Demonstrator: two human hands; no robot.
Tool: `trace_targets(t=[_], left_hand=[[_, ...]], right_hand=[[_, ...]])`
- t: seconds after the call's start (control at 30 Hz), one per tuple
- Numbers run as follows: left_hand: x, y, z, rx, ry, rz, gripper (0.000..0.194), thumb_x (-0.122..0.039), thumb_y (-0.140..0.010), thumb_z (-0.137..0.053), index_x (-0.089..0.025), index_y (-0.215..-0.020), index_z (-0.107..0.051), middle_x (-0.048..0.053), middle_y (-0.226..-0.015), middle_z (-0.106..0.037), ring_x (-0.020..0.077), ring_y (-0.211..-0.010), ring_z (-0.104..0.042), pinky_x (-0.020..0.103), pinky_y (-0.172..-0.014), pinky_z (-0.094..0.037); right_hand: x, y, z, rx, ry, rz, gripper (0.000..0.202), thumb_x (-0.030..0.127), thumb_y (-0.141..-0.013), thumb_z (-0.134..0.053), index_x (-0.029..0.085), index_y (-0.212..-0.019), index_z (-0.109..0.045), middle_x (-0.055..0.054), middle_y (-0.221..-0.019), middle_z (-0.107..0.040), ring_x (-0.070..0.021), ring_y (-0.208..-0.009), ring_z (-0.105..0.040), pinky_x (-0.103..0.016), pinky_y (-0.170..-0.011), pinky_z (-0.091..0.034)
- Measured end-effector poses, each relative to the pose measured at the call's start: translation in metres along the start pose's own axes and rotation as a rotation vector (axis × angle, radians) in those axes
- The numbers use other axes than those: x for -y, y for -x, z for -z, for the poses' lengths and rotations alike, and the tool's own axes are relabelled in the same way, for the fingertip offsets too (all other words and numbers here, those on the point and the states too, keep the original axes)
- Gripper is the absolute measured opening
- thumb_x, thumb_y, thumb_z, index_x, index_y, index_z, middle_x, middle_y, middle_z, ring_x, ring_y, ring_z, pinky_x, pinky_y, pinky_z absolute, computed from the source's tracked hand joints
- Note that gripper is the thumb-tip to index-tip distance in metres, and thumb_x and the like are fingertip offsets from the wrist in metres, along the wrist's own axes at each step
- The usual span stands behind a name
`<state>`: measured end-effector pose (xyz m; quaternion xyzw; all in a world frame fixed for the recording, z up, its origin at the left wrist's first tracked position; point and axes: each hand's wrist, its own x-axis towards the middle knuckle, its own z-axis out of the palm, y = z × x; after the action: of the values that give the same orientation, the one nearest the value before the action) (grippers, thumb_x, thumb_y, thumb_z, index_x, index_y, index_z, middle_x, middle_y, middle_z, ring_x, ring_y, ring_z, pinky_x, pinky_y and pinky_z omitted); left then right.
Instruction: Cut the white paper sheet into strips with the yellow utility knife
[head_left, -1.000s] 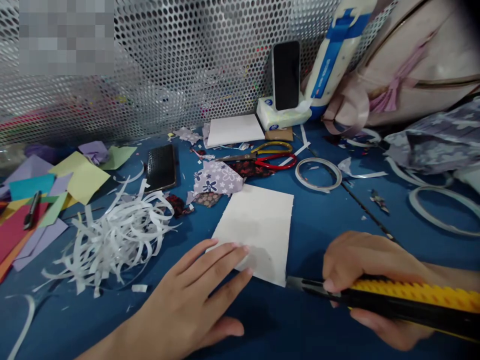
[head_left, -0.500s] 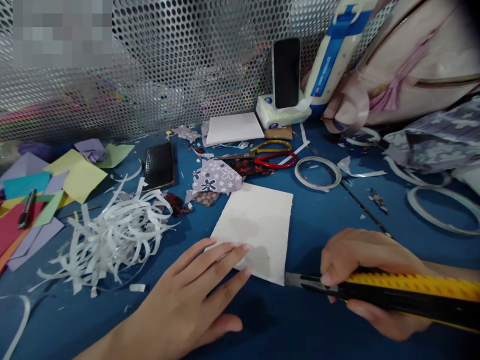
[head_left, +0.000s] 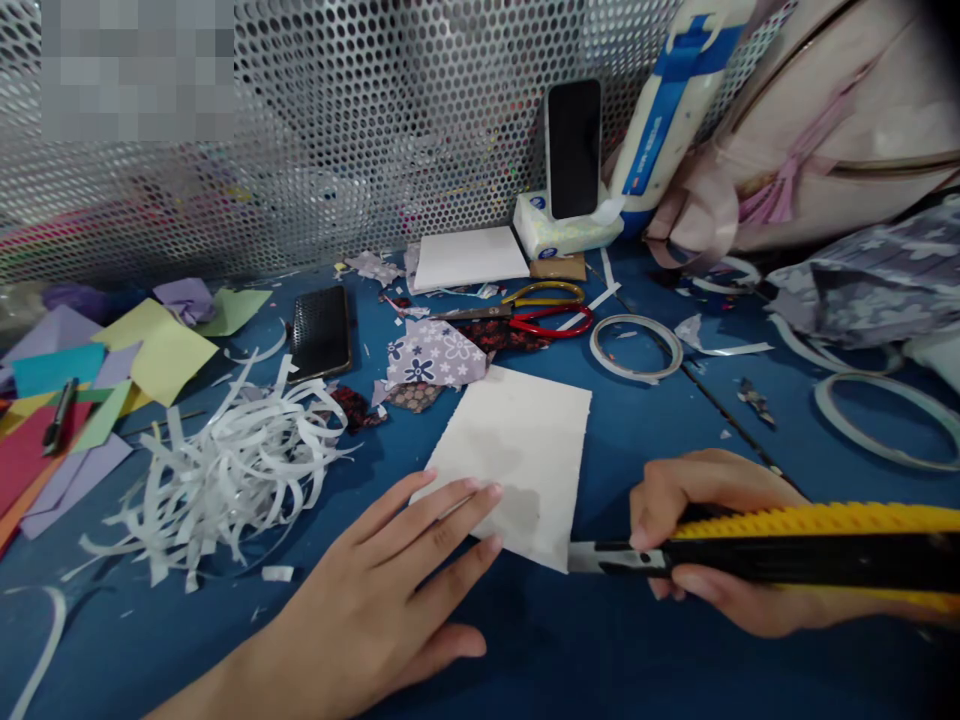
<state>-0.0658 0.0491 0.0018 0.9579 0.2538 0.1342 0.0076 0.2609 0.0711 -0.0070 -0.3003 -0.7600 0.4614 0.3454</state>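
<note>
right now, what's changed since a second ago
The right hand has tilted the cutter: its handle end sits higher in the picture, nearly level. Nothing was taken hold of or let go. The blade stays at the white card's near right corner, the left hand on the card.

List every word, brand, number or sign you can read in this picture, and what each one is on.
No text can be read with certainty.
Bottle: pale lettering along its blue band, too blurred to read.
Tissue pack: blue round marks, too small to read.
Cutter: no lettering can be made out.
White card: no lettering shows.
</note>
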Motion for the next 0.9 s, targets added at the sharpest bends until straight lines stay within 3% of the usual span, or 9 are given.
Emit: trace_targets(t=[0.23, 0.47, 0.9], left_hand=[[0.001, 0.000, 0.000, 0.010, -0.031, -0.003, 0.042, -0.047, -0.108, -0.046, -0.019, -0.133, -0.065, 0.006, -0.160, -0.046, 0.0223, -0.151, -0.036, 0.044, -0.131, -0.013], [0.000, 0.000, 0.000, 0.003, -0.025, -0.003, 0.041, -0.046, -0.108, -0.047, -0.019, -0.132, -0.065, 0.006, -0.160, -0.046, 0.0225, -0.151, -0.037, 0.045, -0.131, -0.013], [0.000, -0.001, 0.002, 0.023, -0.015, -0.001, 0.037, -0.043, -0.107, -0.051, -0.019, -0.132, -0.065, 0.006, -0.158, -0.048, 0.0230, -0.150, -0.038, 0.048, -0.131, -0.015]], right_hand=[[-0.015, 0.000, -0.012, -0.070, -0.284, -0.058, 0.018, 0.037, -0.084, -0.073, 0.022, -0.088, -0.065, 0.000, -0.055, -0.072, -0.0131, -0.038, -0.066, -0.015, -0.038, -0.049], [-0.017, 0.004, -0.007, 0.034, -0.362, -0.089, 0.021, 0.032, -0.085, -0.076, 0.017, -0.093, -0.064, -0.004, -0.062, -0.075, -0.0134, -0.048, -0.071, -0.017, -0.048, -0.057], [-0.021, 0.003, -0.007, 0.084, -0.437, -0.099, 0.026, 0.033, -0.086, -0.079, 0.013, -0.097, -0.065, -0.007, -0.069, -0.077, -0.0116, -0.051, -0.072, -0.016, -0.050, -0.058]])
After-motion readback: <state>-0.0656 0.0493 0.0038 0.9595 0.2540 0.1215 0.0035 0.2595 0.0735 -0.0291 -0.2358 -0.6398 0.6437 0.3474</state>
